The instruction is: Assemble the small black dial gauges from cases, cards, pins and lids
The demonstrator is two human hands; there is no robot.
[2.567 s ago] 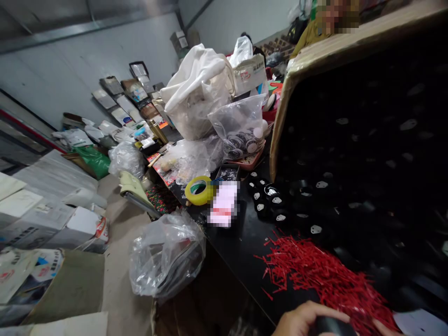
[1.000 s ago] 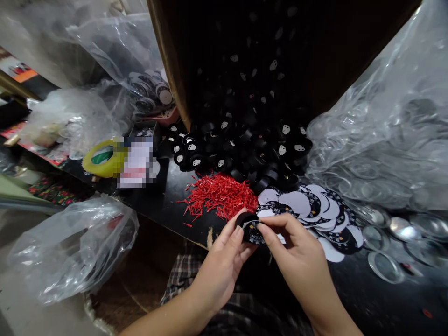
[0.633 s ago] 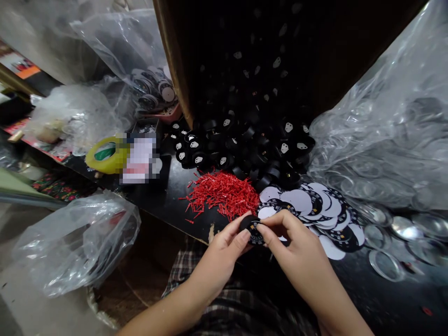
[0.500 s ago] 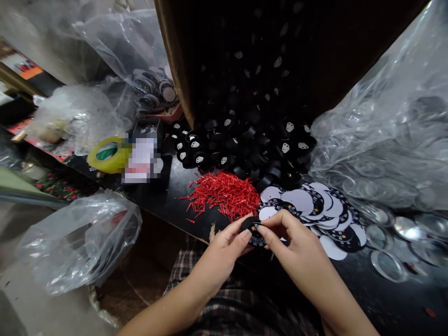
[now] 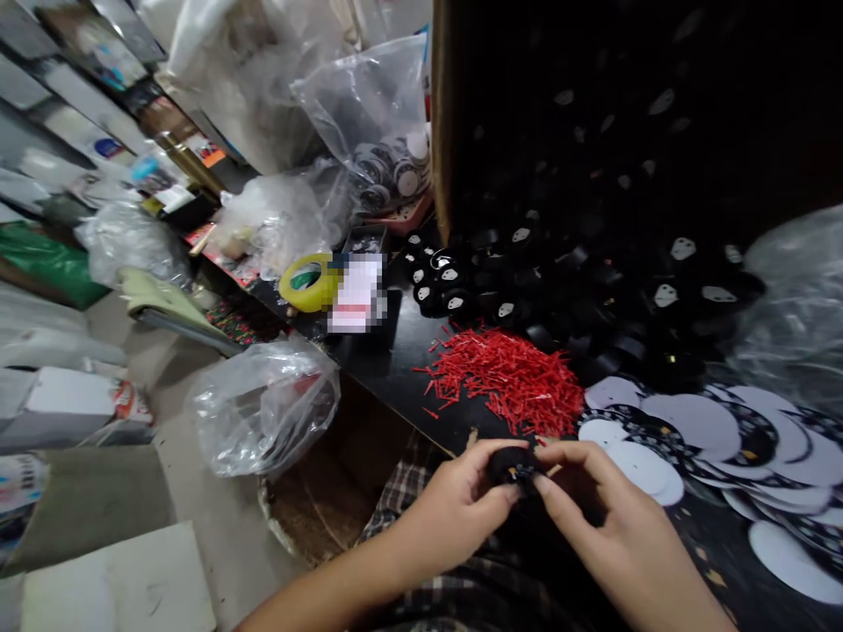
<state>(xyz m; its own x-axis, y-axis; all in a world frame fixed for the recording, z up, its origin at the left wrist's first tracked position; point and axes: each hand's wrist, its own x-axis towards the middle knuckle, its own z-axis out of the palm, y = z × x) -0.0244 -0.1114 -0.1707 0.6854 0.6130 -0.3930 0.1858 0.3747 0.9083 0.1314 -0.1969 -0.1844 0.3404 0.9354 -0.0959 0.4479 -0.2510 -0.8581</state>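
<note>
Between my two hands is a small round black case with a printed dial (image 5: 512, 465), tilted so that its face shows only in part. My left hand (image 5: 471, 496) grips its left side, thumb at the front and fingers behind. The thumb and fingertips of my right hand (image 5: 609, 491) pinch its right edge. Just beyond the hands lies a heap of small red pointer-like sticks (image 5: 510, 373). To the right, flat discs (image 5: 691, 426) overlap in a spread, some white side up, others showing black printed faces.
A big dark box (image 5: 443, 132) holds many black cases (image 5: 448, 281) with pale plates, spilling onto the table. Yellow tape (image 5: 309, 283) lies left, near a bag of discs (image 5: 388, 167). A clear plastic bag (image 5: 263, 412) hangs by the table edge. More plastic (image 5: 790, 298) bulges at right.
The view has swung left, so everything sits farther right and more floor and boxes show. The dial case has tipped in my hands, its face now less visible. Both hands still hold it.
</note>
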